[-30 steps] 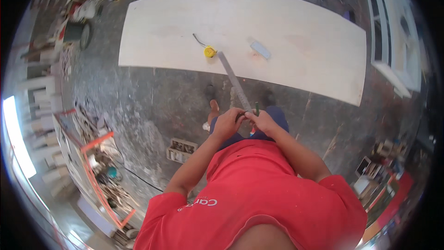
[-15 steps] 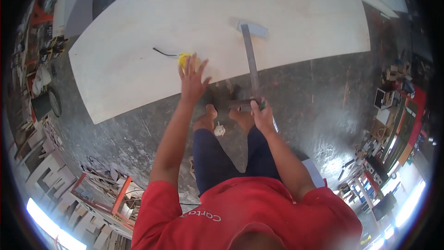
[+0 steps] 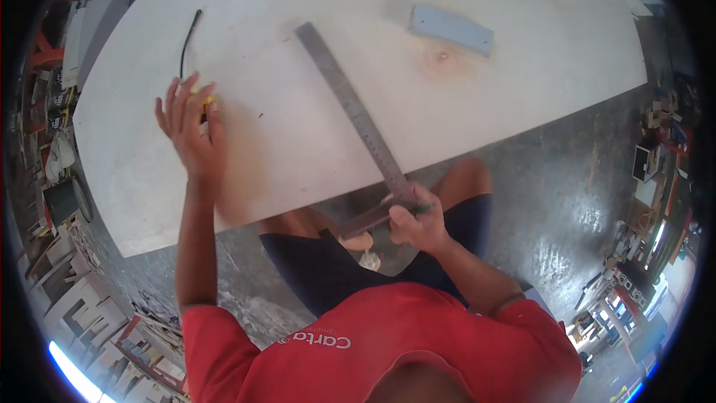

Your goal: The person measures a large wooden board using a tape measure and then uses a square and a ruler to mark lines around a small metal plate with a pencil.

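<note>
My left hand (image 3: 192, 127) is over the pale board with its fingers curved around a yellow tape measure (image 3: 206, 99). Most of the tape measure is hidden; its black strap (image 3: 188, 41) trails away across the board. At the board's near edge, my right hand (image 3: 419, 218) grips a try square by its dark stock, where the blade joins. The square's long marked metal blade (image 3: 350, 101) points away and to the left over the board. A small green thing (image 3: 424, 209) shows at the right fingers, its kind unclear.
The large pale board (image 3: 522, 97) spreads out before my knees. A grey-blue flat block (image 3: 451, 30) lies on it at the far right, near a brownish stain (image 3: 443, 57). Stacked offcuts line the left; a cluttered bench (image 3: 649, 201) stands at the right.
I have lowered toward the board, knees bent. My left hand has closed around the tape measure, whose strap has swung. The square's blade has come off the grey-blue block and turned left.
</note>
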Tool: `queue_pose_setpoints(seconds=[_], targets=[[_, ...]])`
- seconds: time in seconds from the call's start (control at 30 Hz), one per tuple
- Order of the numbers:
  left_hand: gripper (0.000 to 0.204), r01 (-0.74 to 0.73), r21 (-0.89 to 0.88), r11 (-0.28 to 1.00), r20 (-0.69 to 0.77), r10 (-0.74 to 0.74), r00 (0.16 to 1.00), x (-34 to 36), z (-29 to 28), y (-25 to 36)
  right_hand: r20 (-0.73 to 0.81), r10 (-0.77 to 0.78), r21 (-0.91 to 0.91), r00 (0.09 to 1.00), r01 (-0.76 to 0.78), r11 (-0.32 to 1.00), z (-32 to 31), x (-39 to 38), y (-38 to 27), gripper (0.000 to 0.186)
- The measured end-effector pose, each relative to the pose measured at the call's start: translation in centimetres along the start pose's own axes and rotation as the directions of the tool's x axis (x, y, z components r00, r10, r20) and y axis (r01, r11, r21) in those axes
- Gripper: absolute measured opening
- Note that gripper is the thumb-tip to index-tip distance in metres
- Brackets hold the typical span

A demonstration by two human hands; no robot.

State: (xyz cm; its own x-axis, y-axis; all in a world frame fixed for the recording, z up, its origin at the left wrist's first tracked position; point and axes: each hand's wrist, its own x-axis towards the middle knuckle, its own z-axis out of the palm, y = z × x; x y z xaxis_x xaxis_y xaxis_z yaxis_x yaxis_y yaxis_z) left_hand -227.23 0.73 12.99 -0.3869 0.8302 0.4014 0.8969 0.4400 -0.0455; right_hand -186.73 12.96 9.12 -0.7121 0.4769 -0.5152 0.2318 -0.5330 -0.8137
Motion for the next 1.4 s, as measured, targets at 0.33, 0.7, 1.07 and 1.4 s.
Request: queue_pose_setpoints(seconds=[0.33, 0.7, 1.07, 1.4], targets=[[0.032, -0.378, -0.530, 0.759, -0.159, 0.349, 0.923, -0.2, -0.8, 0.6, 0.058, -0.179, 0.264, 0.982, 0.158, 0.952, 7.4, 4.0, 1.6, 0.027], [0.093, -0.173, -0.595, 0.785, 0.405, 0.479, 0.779, -3.8, -5.5, 9.9, 0.036, -0.109, 0.099, 0.993, 0.104, 0.990, 8.1, 3.5, 0.9, 0.037], [0.089, -0.150, -0.569, 0.808, 0.403, 0.433, 0.806, -3.5, -5.7, 10.4, 0.079, -0.067, 0.071, 0.995, 0.061, 0.996, 7.2, 4.0, -0.2, 0.046], [0.090, -0.119, -0.602, 0.790, 0.405, 0.430, 0.807, -3.6, -5.8, 10.2, 0.120, -0.042, -0.021, 0.992, 0.045, 0.999, 6.7, 4.0, -0.8, 0.047]])
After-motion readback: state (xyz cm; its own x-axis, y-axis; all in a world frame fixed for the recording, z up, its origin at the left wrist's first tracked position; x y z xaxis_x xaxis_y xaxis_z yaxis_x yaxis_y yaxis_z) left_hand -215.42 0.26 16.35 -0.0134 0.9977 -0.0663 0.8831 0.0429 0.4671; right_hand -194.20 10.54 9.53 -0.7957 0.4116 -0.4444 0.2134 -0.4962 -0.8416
